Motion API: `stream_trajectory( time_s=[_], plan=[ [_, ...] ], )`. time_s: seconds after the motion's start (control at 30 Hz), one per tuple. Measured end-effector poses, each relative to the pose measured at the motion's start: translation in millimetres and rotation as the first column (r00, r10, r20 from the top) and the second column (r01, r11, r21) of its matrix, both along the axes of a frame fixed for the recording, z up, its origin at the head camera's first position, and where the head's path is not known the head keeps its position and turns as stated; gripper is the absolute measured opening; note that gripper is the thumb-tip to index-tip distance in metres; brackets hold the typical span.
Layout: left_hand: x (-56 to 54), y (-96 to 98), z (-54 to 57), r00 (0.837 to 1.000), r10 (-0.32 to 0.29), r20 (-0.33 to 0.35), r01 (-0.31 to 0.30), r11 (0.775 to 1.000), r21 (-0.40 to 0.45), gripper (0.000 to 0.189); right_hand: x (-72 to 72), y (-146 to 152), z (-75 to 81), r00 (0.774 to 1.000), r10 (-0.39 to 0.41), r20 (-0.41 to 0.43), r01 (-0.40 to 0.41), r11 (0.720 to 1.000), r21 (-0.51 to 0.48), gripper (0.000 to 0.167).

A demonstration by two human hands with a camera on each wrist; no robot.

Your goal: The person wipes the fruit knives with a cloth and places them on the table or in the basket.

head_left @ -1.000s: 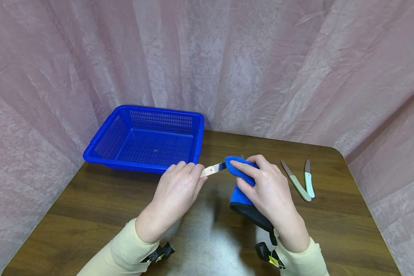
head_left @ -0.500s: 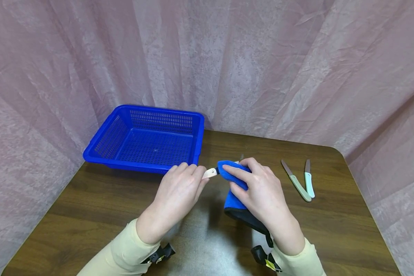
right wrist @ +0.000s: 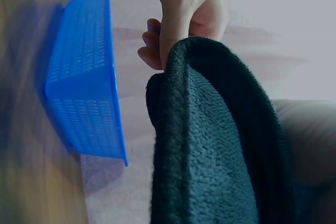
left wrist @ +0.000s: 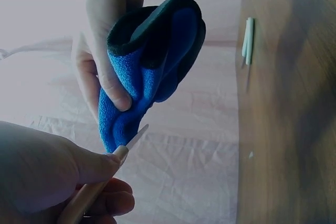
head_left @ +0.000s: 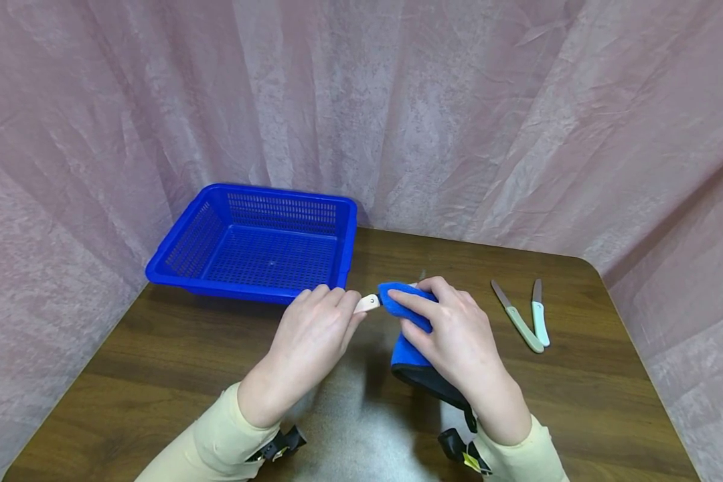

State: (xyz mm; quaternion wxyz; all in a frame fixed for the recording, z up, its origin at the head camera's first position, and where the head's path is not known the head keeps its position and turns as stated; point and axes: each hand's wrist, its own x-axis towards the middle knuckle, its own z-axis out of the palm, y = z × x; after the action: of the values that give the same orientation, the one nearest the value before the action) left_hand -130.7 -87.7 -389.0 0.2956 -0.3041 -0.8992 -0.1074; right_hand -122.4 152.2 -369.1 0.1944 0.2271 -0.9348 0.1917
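The left grip (head_left: 312,329) is curled round a cream-handled knife (head_left: 367,304), its blade directed toward the right grip (head_left: 462,329). The right grip pinches a folded blue cloth (head_left: 410,353) with dark edging at the blade, a loose fold drooping below those fingers. From the left wrist, some blade shows beside the cloth; whether the cloth goes all round it cannot be told. Just beyond the left grip, and to its left, sits a blue basket (head_left: 268,251). Right of the right grip, a green-handled knife (head_left: 521,325) and a mint-handled knife (head_left: 539,320) lie on the worktop (head_left: 602,388), tips pointing away. Past both grips hangs a pink curtain (head_left: 361,100).
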Motion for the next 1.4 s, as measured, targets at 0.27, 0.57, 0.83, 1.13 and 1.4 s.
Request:
stream_trajectory(
  time_s=[0.27,0.57,0.83,1.13,1.4],
  plan=[
    [0.2,-0.2,0.6,1.0,0.002,-0.002,-0.002,1.0,0.0,0.022,-2.3,5,0.6,0.999,-0.035,-0.003,0.035,0.999,-0.007,0.043],
    [0.2,-0.9,1.1,1.0,0.006,-0.005,-0.006,1.0,0.013,0.023,-4.4,14,1.6,0.997,-0.079,0.023,0.08,0.996,-0.028,0.043],
    [-0.6,-1.6,1.3,1.0,0.011,-0.011,-0.011,1.0,0.016,0.022,-7.6,20,1.9,0.994,-0.104,0.028,0.105,0.994,-0.038,0.042],
    [-0.3,-2.4,2.3,1.0,0.01,0.003,-0.01,1.0,0.015,0.021,-8.7,25,3.1,0.992,-0.116,0.045,0.118,0.991,-0.063,0.042],
    [-0.2,-3.0,2.5,1.0,0.014,0.007,-0.014,1.0,0.013,0.021,-8.7,29,4.3,0.989,-0.137,0.064,0.141,0.988,-0.066,0.041]
  ],
)
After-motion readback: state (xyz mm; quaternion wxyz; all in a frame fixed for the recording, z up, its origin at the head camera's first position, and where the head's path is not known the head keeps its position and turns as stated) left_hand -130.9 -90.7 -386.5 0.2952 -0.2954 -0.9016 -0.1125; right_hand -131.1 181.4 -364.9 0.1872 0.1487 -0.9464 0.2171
